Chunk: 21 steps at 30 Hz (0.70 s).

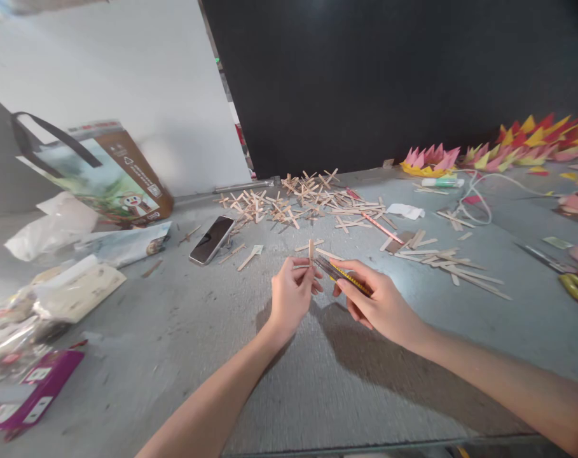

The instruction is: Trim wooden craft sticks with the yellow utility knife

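the left hand (293, 296), at the center of the frame, is closed in a pinch on a wooden stick (311, 249); the lower part of the stick is covered by the fingers. the right hand (381, 302), just right of center, is wrapped around a utility knife (343, 275) — the rear of the knife is concealed in the palm. the front of the knife points to the upper left, beside the left fingertips; whether it touches the stick cannot be determined, and the blade edge is too small to make out.

at the right edge of the frame, the scissors (575, 283) are cut off at the handle, and a rounded form above them is blurred beyond identification. the paper flowers (539, 149), upper right, run out of the frame. the purple box (34, 388), lower left, is cropped and its print is unreadable. in the stick pile (293, 197), upper center, single pieces overlap and cannot be counted.

the held stick is flat, narrow and pale tan, standing nearly upright above the fingers. the knife has a slim gray front section and a dark body with a yellow, ribbed strip — it is tilted, descending toward the lower right.
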Motion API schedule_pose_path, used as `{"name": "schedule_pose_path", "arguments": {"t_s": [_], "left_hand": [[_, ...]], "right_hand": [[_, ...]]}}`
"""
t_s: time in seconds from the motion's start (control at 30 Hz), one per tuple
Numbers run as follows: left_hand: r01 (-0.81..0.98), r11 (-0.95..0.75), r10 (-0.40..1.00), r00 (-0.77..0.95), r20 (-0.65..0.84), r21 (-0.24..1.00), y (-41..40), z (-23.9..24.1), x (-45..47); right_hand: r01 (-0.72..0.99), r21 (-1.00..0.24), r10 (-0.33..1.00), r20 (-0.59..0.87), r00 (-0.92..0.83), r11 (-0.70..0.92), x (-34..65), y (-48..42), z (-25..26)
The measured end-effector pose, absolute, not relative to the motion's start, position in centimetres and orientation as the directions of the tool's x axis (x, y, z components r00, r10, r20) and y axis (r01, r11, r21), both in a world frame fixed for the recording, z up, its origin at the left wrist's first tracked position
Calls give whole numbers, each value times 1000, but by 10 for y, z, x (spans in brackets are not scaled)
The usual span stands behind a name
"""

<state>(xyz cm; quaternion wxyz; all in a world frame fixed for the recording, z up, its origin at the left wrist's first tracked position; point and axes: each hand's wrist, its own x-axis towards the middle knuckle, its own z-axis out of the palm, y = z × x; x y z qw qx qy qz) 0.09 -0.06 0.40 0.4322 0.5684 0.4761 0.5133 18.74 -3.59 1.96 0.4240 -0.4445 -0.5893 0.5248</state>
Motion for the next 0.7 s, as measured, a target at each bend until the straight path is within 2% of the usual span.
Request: {"name": "schedule_pose_path", "arguments": {"t_s": [0.47,0.7], "left_hand": [[100,-173,985,22,171,980,5,-8,0],[155,-189,982,54,183,970,4,-7,-2]], "right_hand": [[391,-886,958,166,-236,250,189,-35,12],[539,-719,899,351,-263,439,191,-32,9]]}}
